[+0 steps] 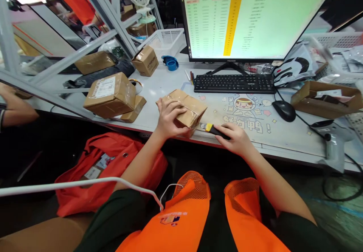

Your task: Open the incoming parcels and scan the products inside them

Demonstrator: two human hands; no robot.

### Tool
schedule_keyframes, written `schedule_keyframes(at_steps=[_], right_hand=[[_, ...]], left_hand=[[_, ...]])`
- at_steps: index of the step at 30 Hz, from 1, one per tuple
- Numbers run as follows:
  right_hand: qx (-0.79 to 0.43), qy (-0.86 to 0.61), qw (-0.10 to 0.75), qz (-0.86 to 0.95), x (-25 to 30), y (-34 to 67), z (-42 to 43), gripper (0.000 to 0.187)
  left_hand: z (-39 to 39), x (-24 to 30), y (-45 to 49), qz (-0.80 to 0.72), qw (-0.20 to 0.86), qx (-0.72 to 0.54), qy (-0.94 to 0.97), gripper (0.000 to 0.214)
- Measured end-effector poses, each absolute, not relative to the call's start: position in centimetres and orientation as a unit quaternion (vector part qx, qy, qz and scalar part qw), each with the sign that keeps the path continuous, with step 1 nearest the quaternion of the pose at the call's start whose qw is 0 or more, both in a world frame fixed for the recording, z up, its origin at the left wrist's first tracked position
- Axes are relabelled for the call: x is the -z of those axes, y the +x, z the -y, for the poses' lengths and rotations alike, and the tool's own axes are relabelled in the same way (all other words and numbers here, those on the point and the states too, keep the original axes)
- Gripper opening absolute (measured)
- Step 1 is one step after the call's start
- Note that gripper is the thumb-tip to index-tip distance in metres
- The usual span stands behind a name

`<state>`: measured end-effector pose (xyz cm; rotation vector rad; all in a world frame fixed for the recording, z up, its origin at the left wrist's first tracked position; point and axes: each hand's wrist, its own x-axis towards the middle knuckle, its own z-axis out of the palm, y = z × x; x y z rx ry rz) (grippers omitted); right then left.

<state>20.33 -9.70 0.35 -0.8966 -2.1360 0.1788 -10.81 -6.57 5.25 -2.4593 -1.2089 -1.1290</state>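
A taped brown cardboard box rests tilted at the front edge of the desk. My left hand is wrapped over its left side, thumb along the near face. In my right hand is a box cutter with a yellow and black handle. Its front end points left at the lower right corner of the box; whether the blade touches the cardboard I cannot tell. The underside of the box is hidden.
Behind the box stand a keyboard and a monitor. A mouse and an open carton are on the right. Labelled boxes sit at left by a metal frame. Below hangs a red bag with parcels inside.
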Motion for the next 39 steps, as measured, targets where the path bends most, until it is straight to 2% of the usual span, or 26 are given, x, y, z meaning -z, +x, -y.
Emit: schedule_keyframes(at_steps=[5,11,16,19,23,26,31,35,39], right_hand=[[-0.041,-0.325,0.382,0.864,-0.8,17.7,9.4,0.036],[0.016,-0.306,0.344,0.888,-0.9,17.9,7.4,0.036],[0.035,-0.504,0.427,0.750,-1.1,23.6,4.0,0.041],[0.009,-0.524,0.427,0.737,-1.6,25.9,4.4,0.045],[-0.025,-0.475,0.424,0.771,-4.8,24.2,8.3,0.041],[-0.034,-0.439,0.389,0.809,-8.6,20.9,11.0,0.041],[0.001,-0.401,0.236,0.885,-12.6,16.3,11.9,0.040],[0.050,-0.387,0.168,0.905,-13.1,14.8,11.1,0.040],[0.090,-0.384,0.145,0.908,-13.4,13.8,10.7,0.041]], left_hand=[[8.0,-4.8,-10.3,0.460,0.112,0.364,-0.802,0.053],[6.5,-1.0,-12.4,0.440,0.124,0.391,-0.799,0.059],[7.0,-1.6,-13.6,0.383,0.116,0.423,-0.813,0.062],[7.1,-3.7,-14.8,0.346,0.057,0.375,-0.858,0.073],[6.0,-5.7,-16.8,0.428,0.003,0.333,-0.840,0.093],[6.5,-5.2,-15.5,0.486,0.010,0.373,-0.791,0.080],[10.6,-2.7,-9.9,0.499,0.087,0.450,-0.736,0.037],[11.9,-1.3,-8.6,0.475,0.110,0.476,-0.732,0.033],[11.5,-0.1,-8.6,0.494,0.077,0.456,-0.736,0.034]])
